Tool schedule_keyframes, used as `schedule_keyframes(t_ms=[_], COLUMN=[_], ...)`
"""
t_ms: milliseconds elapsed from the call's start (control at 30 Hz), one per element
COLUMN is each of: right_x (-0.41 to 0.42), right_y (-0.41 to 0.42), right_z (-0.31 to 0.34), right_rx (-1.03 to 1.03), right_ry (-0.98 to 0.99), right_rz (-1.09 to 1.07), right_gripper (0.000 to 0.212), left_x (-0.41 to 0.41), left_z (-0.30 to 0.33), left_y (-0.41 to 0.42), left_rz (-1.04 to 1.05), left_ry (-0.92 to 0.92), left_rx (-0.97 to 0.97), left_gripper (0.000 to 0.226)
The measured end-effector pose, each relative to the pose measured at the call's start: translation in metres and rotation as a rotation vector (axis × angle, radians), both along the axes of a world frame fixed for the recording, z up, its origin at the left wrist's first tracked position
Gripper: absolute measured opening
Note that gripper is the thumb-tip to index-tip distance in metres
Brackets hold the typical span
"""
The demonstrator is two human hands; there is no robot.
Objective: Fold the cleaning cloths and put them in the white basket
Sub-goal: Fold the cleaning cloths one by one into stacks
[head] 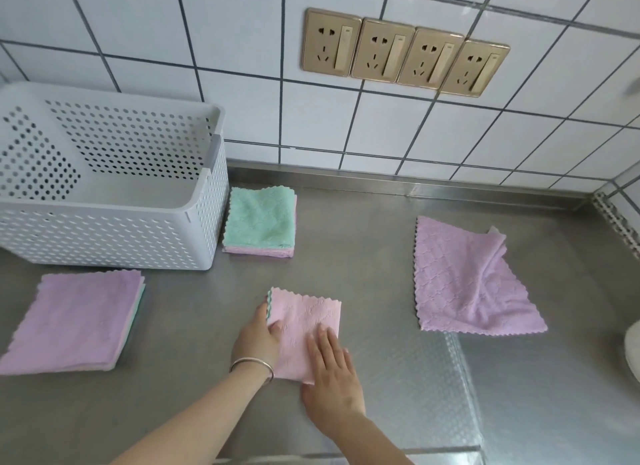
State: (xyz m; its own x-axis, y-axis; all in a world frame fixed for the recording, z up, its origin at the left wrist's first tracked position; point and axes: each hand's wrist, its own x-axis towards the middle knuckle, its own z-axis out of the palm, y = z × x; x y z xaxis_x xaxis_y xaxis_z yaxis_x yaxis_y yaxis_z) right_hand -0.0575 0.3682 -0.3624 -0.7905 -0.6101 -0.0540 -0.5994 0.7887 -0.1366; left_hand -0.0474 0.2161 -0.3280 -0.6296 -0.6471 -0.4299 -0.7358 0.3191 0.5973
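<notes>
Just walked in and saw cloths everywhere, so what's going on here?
A person is folding cleaning cloths on a steel counter. The left hand grips the edge of a folded pink cloth while the right hand lies flat on it. A green-topped folded stack sits beside the white basket, another pile lies in front of it, and a rumpled purple cloth waits at right. No cloth shows in the basket.

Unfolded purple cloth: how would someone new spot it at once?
Start from the gold wall sockets and drop to the steel counter. The purple cloth lies right of both hands, alone, spread open and rumpled with one corner flipped; the others are neat folded squares.
</notes>
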Motion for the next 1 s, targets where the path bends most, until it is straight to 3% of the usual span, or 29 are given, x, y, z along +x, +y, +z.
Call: schedule_keyframes(t_ms=[133,200,300,467,567,633,733,833,900,1000], right_x=[0.001,-0.001,-0.007,-0.008,-0.007,-0.007,-0.01,-0.018,-0.021,-0.023], right_y=[-0.001,0.0,-0.001,0.002,0.002,-0.001,-0.005,-0.01,-0.014,-0.019], right_z=[0.003,0.01,0.015,-0.002,-0.008,-0.003,0.016,0.034,0.036,0.041], right_rx=[0.023,0.007,-0.013,0.005,0.004,-0.031,-0.137,-0.274,-0.278,-0.352], right_ry=[-0.064,-0.033,0.004,0.0,-0.023,-0.078,-0.184,-0.373,-0.498,-0.581], right_rz=[-0.016,-0.002,-0.02,-0.004,0.005,0.009,-0.248,-0.574,-0.657,-0.682], right_gripper=[0.08,0.068,0.049,0.077,0.072,0.08,0.084,0.065,0.06,0.055], left_x=[0.007,0.012,0.019,0.025,0.026,0.027,0.026,0.023,0.023,0.022], left_z=[-0.009,-0.014,-0.017,-0.035,-0.046,-0.043,-0.028,-0.009,-0.008,-0.01], left_y=[0.003,0.004,0.008,0.006,0.005,0.006,0.009,0.013,0.015,0.016], left_rz=[0.032,-0.091,-0.4,-0.566,-0.549,-0.508,-0.169,0.201,0.149,0.039], left_ry=[0.135,0.178,0.093,-0.02,-0.004,0.027,0.089,0.005,-0.155,-0.227], left_rx=[-0.114,-0.366,-0.552,-0.59,-0.608,-0.597,-0.483,-0.301,-0.263,-0.276], left_gripper=[0.056,0.052,0.053,0.062,0.065,0.065,0.055,0.041,0.043,0.044])
